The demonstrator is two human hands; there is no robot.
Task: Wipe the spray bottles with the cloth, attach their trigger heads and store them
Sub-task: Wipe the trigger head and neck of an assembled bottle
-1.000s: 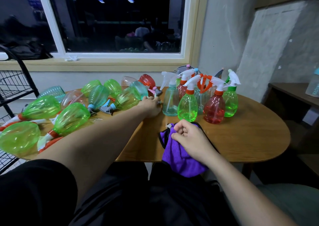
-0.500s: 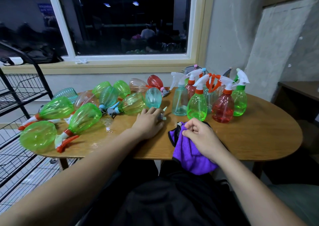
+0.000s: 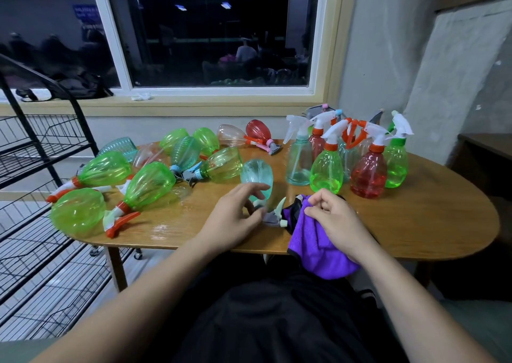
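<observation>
A teal spray bottle [image 3: 257, 175] lies on the wooden table [image 3: 415, 224] with its trigger head [image 3: 273, 214] pointing toward me. My left hand [image 3: 235, 218] curls its fingers round the bottle's neck. To its right, my right hand [image 3: 335, 221] pinches a purple cloth [image 3: 315, 251] that hangs over the table's front edge. Several bottles lie on their sides at the left, among them a green one [image 3: 149, 185]. Several stand upright with trigger heads on at the back right, such as a red one [image 3: 368, 175].
A black wire rack [image 3: 36, 152] with several shelves stands left of the table. A window with a yellow sill runs along the back wall. A dark side table [image 3: 482, 146] is at the far right. Bare tabletop lies at the right front.
My left hand has drawn the teal bottle out of the lying group toward the table's front edge. My right hand has kept its hold on the cloth.
</observation>
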